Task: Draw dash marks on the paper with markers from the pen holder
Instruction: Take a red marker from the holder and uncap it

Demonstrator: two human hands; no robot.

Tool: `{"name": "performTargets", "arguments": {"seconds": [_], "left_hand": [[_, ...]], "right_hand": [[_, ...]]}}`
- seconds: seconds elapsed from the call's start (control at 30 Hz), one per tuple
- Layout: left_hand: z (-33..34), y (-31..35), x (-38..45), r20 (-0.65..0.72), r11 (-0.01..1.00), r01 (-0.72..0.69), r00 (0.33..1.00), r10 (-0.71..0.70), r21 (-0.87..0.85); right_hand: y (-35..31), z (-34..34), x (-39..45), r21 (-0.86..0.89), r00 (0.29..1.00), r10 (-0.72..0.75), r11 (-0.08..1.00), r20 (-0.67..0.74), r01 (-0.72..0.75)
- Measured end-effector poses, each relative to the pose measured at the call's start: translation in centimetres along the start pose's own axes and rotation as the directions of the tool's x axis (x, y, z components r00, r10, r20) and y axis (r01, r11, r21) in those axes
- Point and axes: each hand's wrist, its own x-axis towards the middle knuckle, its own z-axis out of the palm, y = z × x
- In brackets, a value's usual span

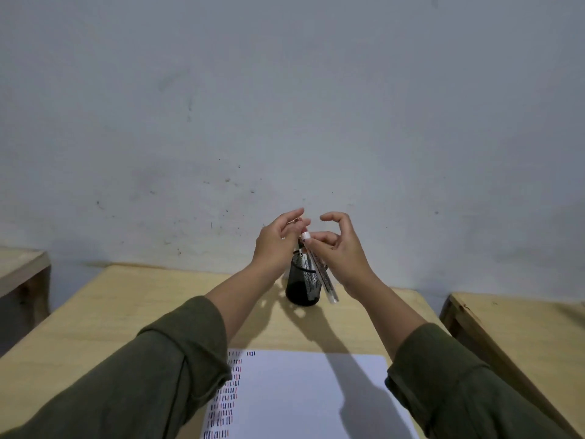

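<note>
A black mesh pen holder [302, 291] stands on the wooden table [126, 312] near the wall, with markers in it. My right hand [343, 251] hovers just right of it and grips a white marker [319, 269], tilted with its lower end beside the holder. My left hand [278, 242] is above the holder's left side, its fingertips pinched on a small reddish piece that looks like a marker cap [297, 220]. The white paper [300, 394] lies close to me, with rows of red, blue and black dash marks [229, 394] down its left side.
A second wooden table [522, 331] stands close on the right and another table's corner [19, 267] on the left. A pale wall rises right behind the holder. My green sleeves cover part of the paper's edges.
</note>
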Motion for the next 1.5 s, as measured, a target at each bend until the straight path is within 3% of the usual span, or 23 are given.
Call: {"name": "performTargets", "arguments": {"seconds": [0.1,0.23,0.37,0.53,0.63,0.87,1.2,1.4,1.5], "left_hand": [[-0.4,1.3,-1.6,-0.014,0.993,0.059,0.998,-0.061,-0.099],[-1.8,1.8,-3.4,-0.179,0.968,0.146,0.967,-0.183,-0.203],[-2.4,1.8,-5.7,-0.276,0.934,0.207,0.917,-0.288,-0.29],[-1.6,2.0,-8.7,-0.177,0.941,0.239,0.942,-0.285,-0.239],[-1.7,2.4,-9.8,-0.06,0.939,0.193,0.974,-0.218,-0.285],[-2.0,3.0,-10.7,0.078,0.852,0.17,0.985,-0.151,-0.495],[-2.0,1.8,-10.0,-0.062,0.846,0.246,0.949,-0.31,-0.472],[-3.5,0.7,-9.6,-0.153,0.774,0.367,0.85,-0.505,-0.516],[-5.3,-0.9,-9.3,-0.259,0.844,0.331,0.848,-0.462,-0.422]], "right_hand": [[-1.0,0.1,-2.1,0.056,0.995,0.074,0.995,0.06,-0.077],[-2.2,-0.7,-5.1,0.254,0.966,0.15,0.946,0.21,-0.202],[-2.5,-0.5,-8.0,0.52,0.975,0.139,0.828,0.172,-0.21],[-2.4,1.9,-9.6,0.566,0.977,0.212,0.801,0.037,-0.195],[-2.5,2.4,-9.9,0.674,0.968,0.252,0.719,-0.024,-0.17],[-2.5,3.5,-10.2,0.776,0.956,0.293,0.6,0.013,-0.194],[-1.3,4.1,-9.9,0.658,0.982,0.188,0.738,0.014,-0.151],[-0.2,4.4,-10.1,0.565,0.994,0.093,0.817,0.065,-0.114],[0.2,4.2,-10.1,0.568,0.991,0.121,0.812,0.056,-0.131]]}}
